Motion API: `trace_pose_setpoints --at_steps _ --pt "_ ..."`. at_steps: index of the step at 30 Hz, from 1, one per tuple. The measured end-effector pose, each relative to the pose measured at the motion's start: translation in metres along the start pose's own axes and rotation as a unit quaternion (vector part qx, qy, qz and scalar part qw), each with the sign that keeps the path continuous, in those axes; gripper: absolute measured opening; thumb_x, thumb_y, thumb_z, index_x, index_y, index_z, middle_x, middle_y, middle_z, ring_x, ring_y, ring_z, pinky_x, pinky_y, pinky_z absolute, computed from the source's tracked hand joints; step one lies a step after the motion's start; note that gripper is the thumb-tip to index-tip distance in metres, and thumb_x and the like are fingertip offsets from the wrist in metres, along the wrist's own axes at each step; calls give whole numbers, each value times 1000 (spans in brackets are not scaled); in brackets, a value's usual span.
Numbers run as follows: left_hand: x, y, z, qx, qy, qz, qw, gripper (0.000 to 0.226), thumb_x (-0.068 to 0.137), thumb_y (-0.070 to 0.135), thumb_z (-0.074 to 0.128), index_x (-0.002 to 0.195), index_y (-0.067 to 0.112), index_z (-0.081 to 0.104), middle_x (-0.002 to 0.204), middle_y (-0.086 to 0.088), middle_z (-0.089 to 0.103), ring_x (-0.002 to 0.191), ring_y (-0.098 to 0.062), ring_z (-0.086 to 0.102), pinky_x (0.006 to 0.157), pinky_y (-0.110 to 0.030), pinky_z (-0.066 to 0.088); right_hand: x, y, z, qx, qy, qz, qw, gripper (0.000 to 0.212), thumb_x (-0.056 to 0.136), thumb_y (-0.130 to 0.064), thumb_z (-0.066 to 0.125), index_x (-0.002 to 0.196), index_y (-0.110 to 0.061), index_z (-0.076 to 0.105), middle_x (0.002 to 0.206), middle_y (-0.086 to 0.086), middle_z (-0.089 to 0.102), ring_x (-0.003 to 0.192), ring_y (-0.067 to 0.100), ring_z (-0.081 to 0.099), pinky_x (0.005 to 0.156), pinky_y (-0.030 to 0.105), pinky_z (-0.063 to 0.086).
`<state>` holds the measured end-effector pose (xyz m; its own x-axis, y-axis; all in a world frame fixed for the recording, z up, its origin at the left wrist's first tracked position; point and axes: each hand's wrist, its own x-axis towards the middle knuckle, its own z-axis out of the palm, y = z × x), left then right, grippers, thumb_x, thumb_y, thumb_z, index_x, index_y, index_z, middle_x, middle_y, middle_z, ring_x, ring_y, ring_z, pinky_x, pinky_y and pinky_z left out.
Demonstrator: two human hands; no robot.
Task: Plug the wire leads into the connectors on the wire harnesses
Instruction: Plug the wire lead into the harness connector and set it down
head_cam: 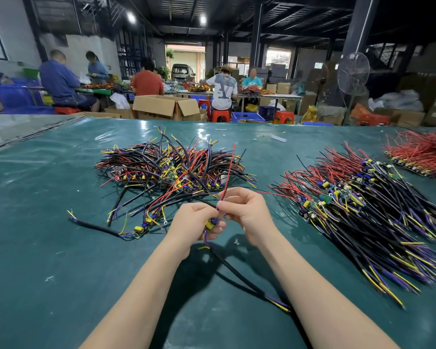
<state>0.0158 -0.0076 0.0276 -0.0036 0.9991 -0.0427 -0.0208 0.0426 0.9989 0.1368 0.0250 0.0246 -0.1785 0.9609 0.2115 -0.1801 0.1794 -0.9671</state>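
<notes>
Over green table, hands pinch harness, red lead

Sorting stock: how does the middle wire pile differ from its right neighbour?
The middle pile is tangled, wires pointing every way; the right pile lies roughly parallel. The middle pile's red leads are mixed throughout; the right pile's sit at its far end. Both hold black cables and small boards.

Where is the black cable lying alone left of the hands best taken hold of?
Probably at its middle, pinched from above across its width: the black cable lies flat on the green mat with bare mat on both sides, while its board end crowds against other wires.
</notes>
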Motion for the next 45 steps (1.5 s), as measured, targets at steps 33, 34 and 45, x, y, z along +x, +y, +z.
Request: trace_pose_setpoints --at_steps 33,34,45 --pt "6 -18 8 245 64 111 961 32 87 7 43 67 25 59 41 8 52 43 -2 46 53 -21 38 6 -5 -12 136 145 -14 980 23 82 12 56 74 -9 57 46 -2 61 41 8 58 44 19 51" --pt "6 -17 8 240 68 121 961 32 87 7 44 65 25 60 38 8 50 40 -1 44 49 -16 35 6 -5 -13 127 148 -18 981 22 84 10 56 73 -9 57 47 -3 61 41 7 58 45 19 52" --pt "7 -22 14 180 65 99 976 35 89 8 48 65 27 65 37 9 51 44 -7 41 54 -23 35 9 -10 -25 155 219 -59 961 24 85 10 55 67 -6 58 43 -5 58 41 4 56 46 18 52"
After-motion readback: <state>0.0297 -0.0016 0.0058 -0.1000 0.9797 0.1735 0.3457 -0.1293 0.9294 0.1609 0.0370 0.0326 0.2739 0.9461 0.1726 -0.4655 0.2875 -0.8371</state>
